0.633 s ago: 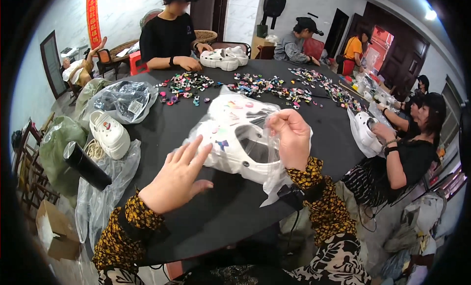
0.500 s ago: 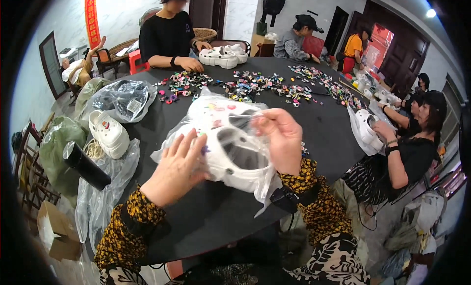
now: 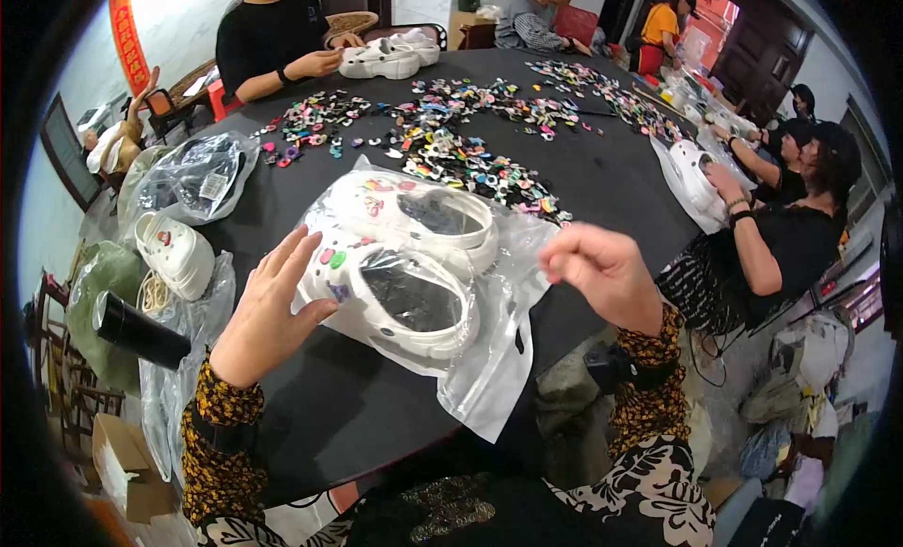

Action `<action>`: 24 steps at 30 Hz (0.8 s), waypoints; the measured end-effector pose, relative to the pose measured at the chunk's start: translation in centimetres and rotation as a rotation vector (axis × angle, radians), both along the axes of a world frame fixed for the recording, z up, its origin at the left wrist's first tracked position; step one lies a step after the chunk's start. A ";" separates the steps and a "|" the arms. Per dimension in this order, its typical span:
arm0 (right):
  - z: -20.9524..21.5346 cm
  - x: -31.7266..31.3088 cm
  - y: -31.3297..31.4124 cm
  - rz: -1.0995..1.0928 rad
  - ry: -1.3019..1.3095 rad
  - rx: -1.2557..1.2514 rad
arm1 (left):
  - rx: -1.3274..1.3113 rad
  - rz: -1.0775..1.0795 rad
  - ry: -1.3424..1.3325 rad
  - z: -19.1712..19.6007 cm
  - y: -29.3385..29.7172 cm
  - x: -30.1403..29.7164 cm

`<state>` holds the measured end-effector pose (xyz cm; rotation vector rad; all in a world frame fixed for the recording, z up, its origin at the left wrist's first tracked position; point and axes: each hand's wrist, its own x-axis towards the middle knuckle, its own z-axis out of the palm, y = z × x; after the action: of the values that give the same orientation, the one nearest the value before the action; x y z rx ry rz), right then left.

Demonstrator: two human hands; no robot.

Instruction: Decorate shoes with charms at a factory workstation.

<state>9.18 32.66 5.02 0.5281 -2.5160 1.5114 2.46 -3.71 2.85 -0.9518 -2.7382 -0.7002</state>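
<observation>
A pair of white clogs (image 3: 428, 336) with colourful charms on the toes lies inside a clear plastic bag (image 3: 484, 378), on the black table in front of me. The bag's loose flap spreads out to the right of the heels. Beside the toes, my left hand (image 3: 268, 312) is open, fingers apart and holding nothing. My right hand (image 3: 607, 276) is closed at the flap's right edge, thumb and fingers curled together. Whether film is pinched between those fingertips is too small to make out.
Loose shoe charms (image 3: 480, 161) are heaped across the table (image 3: 611, 185) beyond the bag. On the left stand a white clog (image 3: 177, 255), a black cylinder (image 3: 141, 331) and a bagged dark item (image 3: 193, 175). Across the table a person handles white clogs (image 3: 386, 58); others work at the right.
The bagged clogs now lie flatter, with the flap spread to the right. My left hand has come off them toward the left. My right hand has moved right, away from the heel openings.
</observation>
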 end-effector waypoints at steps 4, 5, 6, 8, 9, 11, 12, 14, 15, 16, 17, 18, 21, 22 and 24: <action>-2.8 0.9 2.1 0.243 -0.146 0.411 | 0.005 0.028 0.003 -1.3 -0.9 -1.3; -4.2 0.8 1.9 0.269 -0.148 0.461 | 0.045 0.030 0.017 -2.3 -1.3 -2.1; -5.1 1.0 1.3 0.260 -0.173 0.470 | 0.080 0.025 0.074 -3.4 -1.6 -3.1; -5.8 0.6 -0.3 0.285 -0.188 0.477 | 0.116 0.053 0.078 -4.5 -2.4 -4.7; -5.8 0.3 -0.9 0.298 -0.182 0.473 | 0.158 0.076 0.087 -4.7 -2.7 -5.2; -6.0 -0.3 -2.0 0.208 -0.183 0.267 | 0.217 0.094 0.100 -5.8 -2.6 -6.5; -5.4 -0.9 -2.3 0.216 -0.252 0.232 | 0.264 0.151 0.022 -6.5 -2.9 -7.0; -5.9 -1.9 -3.3 0.229 -0.010 0.176 | 0.349 0.248 -0.086 -7.3 -3.4 -7.9; -5.9 -2.2 -3.6 0.240 0.224 0.113 | 0.355 0.249 -0.079 -7.4 -3.8 -8.1; -5.4 -2.6 -3.7 0.255 0.204 0.193 | 0.373 0.260 -0.109 -7.9 -4.0 -8.3; -5.0 -3.0 -4.1 0.263 0.203 0.196 | 0.392 0.271 -0.139 -8.3 -4.2 -8.4; -4.6 -3.6 -4.8 0.196 0.248 0.260 | 0.401 0.284 -0.104 -8.6 -4.3 -8.7; -5.5 -5.8 -6.2 0.089 0.360 0.496 | 0.453 0.326 -0.195 -9.6 -5.1 -9.0; -4.9 -6.0 -6.5 0.082 0.330 0.571 | 0.464 0.330 -0.194 -9.7 -4.9 -8.9; -4.7 -7.0 -7.0 0.069 0.297 0.706 | 0.482 0.334 -0.222 -9.6 -4.1 -8.5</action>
<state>2.17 25.61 0.36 0.8564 -2.7386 0.4554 -6.08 -7.81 -6.73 -0.3208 -2.6052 -1.3721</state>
